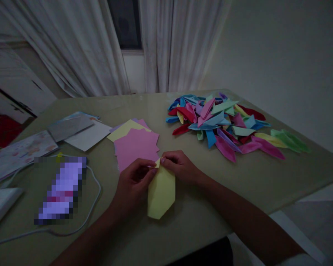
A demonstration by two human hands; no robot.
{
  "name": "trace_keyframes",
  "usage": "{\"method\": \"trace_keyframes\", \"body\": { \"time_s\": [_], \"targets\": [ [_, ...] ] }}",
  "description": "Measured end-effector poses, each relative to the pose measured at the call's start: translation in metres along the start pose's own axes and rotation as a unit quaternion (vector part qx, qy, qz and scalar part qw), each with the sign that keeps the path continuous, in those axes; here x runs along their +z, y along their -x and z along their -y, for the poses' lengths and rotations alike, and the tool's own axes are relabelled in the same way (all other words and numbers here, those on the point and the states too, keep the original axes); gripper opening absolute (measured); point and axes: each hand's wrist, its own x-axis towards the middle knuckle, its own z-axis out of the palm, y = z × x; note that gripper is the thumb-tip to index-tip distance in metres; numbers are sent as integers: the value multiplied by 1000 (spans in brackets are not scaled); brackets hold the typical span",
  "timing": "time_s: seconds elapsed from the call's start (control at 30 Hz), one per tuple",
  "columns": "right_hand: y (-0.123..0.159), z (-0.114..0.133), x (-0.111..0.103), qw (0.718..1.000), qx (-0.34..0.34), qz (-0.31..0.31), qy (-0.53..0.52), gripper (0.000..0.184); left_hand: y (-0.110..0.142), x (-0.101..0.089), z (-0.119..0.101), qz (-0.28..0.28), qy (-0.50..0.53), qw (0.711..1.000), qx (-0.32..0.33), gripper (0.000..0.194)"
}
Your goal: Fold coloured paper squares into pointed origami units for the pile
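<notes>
A pale yellow sheet of paper [162, 194], folded to a long shape with slanted corners, is held between both hands at the near middle of the table. My left hand [135, 179] pinches its upper left edge between thumb and fingers. At the top tip, the fingers of my right hand [180, 166] are closed on the paper, close to the left fingertips. Just beyond my left hand lies a stack of pink paper sheets [135, 146], fanned at angles, over a yellow sheet [130, 127].
A heap of folded colored paper pieces [213, 118] covers the table's back right. On the left are a blurred-out phone [63, 190], a white cable [96, 203], a patterned packet [24, 151], a white sheet [90, 135] and a white device [2, 205]. Curtains [166, 48] hang behind.
</notes>
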Motion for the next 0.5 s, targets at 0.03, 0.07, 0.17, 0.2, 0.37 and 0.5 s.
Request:
{"method": "trace_keyframes", "body": {
  "time_s": [0.03,0.07,0.17,0.2,0.37,0.5],
  "targets": [
    [0,0,-1,1000,-3,2,1,42,0,0,0,-3,-9,1000,6,11],
    [0,1,-1,1000,-5,4,0,40,0,-1,0,-5,-17,1000,16,8],
    [-1,0,-2,1000,-3,10,-4,39,0,-3,2,5,-39,997,63,5],
    [-1,0,-2,1000,0,10,-4,38,0,-4,3,11,-47,996,81,6],
    [0,1,-1,999,18,23,-20,38,-3,-8,3,22,-78,987,136,11],
    [2,5,-2,998,23,39,-40,36,-3,-10,-2,12,-79,992,101,5]
  ]
}}
